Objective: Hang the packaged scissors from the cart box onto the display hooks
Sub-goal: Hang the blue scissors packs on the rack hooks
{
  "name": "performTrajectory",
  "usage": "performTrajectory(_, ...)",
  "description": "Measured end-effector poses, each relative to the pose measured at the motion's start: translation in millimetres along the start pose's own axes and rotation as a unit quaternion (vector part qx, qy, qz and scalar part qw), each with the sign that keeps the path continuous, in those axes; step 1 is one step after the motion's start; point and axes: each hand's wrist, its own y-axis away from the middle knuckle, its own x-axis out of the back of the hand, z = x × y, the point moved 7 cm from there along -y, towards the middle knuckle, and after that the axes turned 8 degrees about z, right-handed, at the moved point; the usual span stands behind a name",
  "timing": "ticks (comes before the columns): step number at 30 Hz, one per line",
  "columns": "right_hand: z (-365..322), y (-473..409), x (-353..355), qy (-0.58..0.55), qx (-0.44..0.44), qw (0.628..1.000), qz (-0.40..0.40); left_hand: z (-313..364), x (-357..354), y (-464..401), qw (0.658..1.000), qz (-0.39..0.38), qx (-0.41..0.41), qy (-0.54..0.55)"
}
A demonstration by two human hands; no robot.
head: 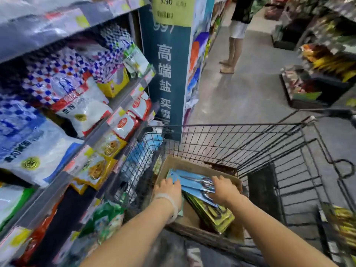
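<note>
A brown cardboard box (174, 165) sits inside the black wire cart (240, 143). Blue-carded packaged scissors (192, 180) lie on top inside it, with green-carded packs (213, 212) stacked beneath toward me. My left hand (169, 189) reaches into the box and its fingers curl over the left end of the blue packs. My right hand (223, 189) lies on the right part of the same blue packs, fingers bent down over them. No display hooks are visible.
Shelves of bagged goods (63, 112) run along the left, close to the cart. A blue pillar sign (167, 74) stands beyond the cart. Another person (237, 31) stands up the aisle. More displays (317, 74) line the right side.
</note>
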Motion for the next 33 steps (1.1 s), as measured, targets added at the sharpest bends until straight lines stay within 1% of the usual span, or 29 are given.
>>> performTrajectory(8, 2.3, -100.9, -53.1, 0.039, 0.069, 0.991, -0.105, 4.2, -42.0, -81.3, 0.994, -0.080, 0.056, 0.049)
performTrajectory(12, 21.0, -141.8, -83.4, 0.041, 0.074, 0.985, -0.148, 5.2, -66.9, -115.6, 0.988, -0.113, 0.087, 0.056)
performTrajectory(15, 33.0, -168.0, -104.6, 0.024, 0.076, 0.983, -0.165, 6.9, -90.4, -136.5, 0.981, -0.141, 0.108, 0.078)
performTrajectory(17, 38.4, -182.1, -119.3, 0.014, 0.080, 0.981, -0.173, 8.2, -109.1, -145.9, 0.974, -0.157, 0.125, 0.109)
performTrajectory(20, 47.4, -193.5, -138.8, 0.021, 0.074, 0.980, -0.184, 14.3, -138.3, -149.2, 0.952, -0.200, 0.163, 0.165)
performTrajectory(21, 49.2, -194.3, -142.9, 0.035, 0.074, 0.979, -0.189, 17.4, -145.8, -149.6, 0.945, -0.205, 0.173, 0.187)
performTrajectory(23, 49.4, -194.0, -145.8, 0.058, 0.085, 0.978, -0.182, 22.9, -157.3, -151.9, 0.931, -0.188, 0.198, 0.243)
performTrajectory(24, 45.9, -192.2, -144.1, 0.049, 0.090, 0.980, -0.168, 24.9, -162.1, -153.2, 0.917, -0.180, 0.216, 0.284)
performTrajectory(25, 41.5, -189.6, -142.4, 0.022, 0.090, 0.983, -0.159, 26.1, -165.9, -154.9, 0.894, -0.165, 0.245, 0.336)
performTrajectory(26, 37.4, -186.2, -141.8, -0.010, 0.086, 0.984, -0.154, 26.4, -167.7, -156.5, 0.867, -0.142, 0.281, 0.386)
performTrajectory(27, 34.0, -181.4, -142.6, -0.042, 0.081, 0.984, -0.155, 25.8, -166.8, -157.9, 0.833, -0.113, 0.324, 0.434)
performTrajectory(28, 30.2, -176.2, -143.7, -0.063, 0.081, 0.982, -0.157, 24.9, -167.8, -159.1, 0.791, -0.084, 0.368, 0.482)
performTrajectory(30, 28.1, -170.3, -143.6, -0.087, 0.082, 0.983, -0.142, 20.2, -171.8, -157.9, 0.689, -0.028, 0.455, 0.563)
performTrajectory(31, 31.0, -170.3, -143.1, -0.105, 0.068, 0.983, -0.132, 16.6, -175.4, -155.8, 0.655, -0.016, 0.490, 0.575)
performTrajectory(32, 35.8, -171.6, -143.3, -0.131, 0.041, 0.982, -0.131, 13.7, -177.4, -152.7, 0.643, -0.025, 0.516, 0.566)
performTrajectory(33, 40.6, -174.1, -145.0, -0.159, 0.012, 0.978, -0.134, 10.4, -179.5, -150.5, 0.649, -0.042, 0.523, 0.551)
